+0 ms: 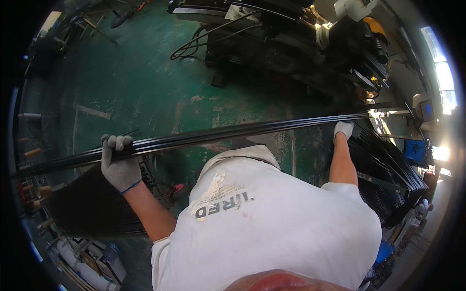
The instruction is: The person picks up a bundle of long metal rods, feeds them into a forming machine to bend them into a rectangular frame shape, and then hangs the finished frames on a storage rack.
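A bundle of long, thin, shiny black rods spans the view in front of my body, from far left to far right. My left hand, in a grey work glove, is closed round the bundle on the left, fingers curled over its top. On the right, my right hand, in a pale glove, grips the bundle from below; its fingers are partly hidden. Whether the pieces are solid or hollow, I cannot tell. More thin black rods are heaped beside my right arm, and a large dark stack lies beyond my left forearm.
Dark machinery with looped black cables stands across the green, worn floor. At the right are a blue box and bright windows. A rack with wooden-ended pegs runs along the left; white rolls lie lower left.
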